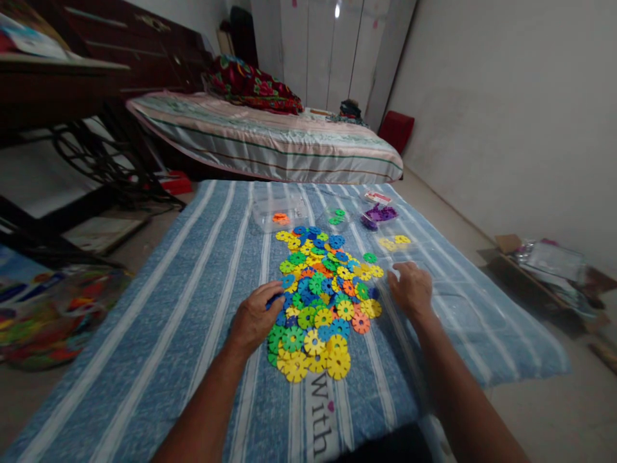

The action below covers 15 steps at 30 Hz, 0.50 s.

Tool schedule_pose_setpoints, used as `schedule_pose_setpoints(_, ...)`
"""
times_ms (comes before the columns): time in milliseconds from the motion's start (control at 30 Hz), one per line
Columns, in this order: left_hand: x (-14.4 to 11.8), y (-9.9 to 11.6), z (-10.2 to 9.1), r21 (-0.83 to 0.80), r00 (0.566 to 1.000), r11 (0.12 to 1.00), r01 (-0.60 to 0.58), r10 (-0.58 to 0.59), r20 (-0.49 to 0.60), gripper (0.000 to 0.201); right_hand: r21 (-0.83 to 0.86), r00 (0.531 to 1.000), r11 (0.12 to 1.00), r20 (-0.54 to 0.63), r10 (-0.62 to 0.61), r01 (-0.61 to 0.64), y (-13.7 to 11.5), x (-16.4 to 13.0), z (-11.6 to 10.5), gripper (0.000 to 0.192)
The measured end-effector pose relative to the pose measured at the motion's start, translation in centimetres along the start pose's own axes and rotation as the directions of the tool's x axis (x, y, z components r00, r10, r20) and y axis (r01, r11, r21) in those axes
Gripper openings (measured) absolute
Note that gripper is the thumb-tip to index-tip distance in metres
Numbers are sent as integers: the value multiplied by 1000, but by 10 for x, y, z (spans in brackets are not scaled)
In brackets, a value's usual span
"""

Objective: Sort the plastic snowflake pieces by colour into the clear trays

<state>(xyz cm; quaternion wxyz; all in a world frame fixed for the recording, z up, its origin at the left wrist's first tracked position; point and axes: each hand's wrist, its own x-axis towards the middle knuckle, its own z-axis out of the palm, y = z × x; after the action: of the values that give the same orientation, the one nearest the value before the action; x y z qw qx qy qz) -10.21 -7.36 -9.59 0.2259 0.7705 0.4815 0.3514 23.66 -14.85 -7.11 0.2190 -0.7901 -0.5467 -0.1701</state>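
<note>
A pile of notched plastic discs [321, 283] in yellow, green, blue and orange lies spread over the cloth. At its left edge, my left hand [255, 316] has its thumb and fingers closed around a blue notched disc [274, 299]. My right hand [412, 287] is just beyond the pile's right side, fingers curled in; whatever they may hold is hidden. Behind the pile, orange discs [280, 218] sit in a clear plastic box [263, 211]. Green discs [337, 217], purple discs [380, 213] and yellow discs [395, 243] form separate small groups in clear containers.
Striped blue cloth [193, 276] covers the table. Transparent plastic trays [456, 308] lie on the right side. A bed [270, 138] stands behind, a sewing-machine table [62, 77] at left. On the floor are a bag of colourful pieces [67, 315] and a cardboard box [554, 276].
</note>
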Motion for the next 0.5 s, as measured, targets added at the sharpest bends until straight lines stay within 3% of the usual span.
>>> schedule_pose_setpoints(200, 0, -2, 1, 14, 1000, 1000, -4, 4, 6, 31, 221, 989, 968, -103, -102, 123, -17, -17, -5, 19)
schedule_pose_setpoints(333, 0, -1, 1, 13, 1000, 1000, -9, 9, 10, 31, 406, 971, 885, -24, -237, 226, -36, -35, -4, 24)
schedule_pose_setpoints(500, -1, 0, 0, 16, 1000, 1000, -1, 1, 13, 32, 467, 954, 850, 46, -297, 242, -50, -53, 4, 27)
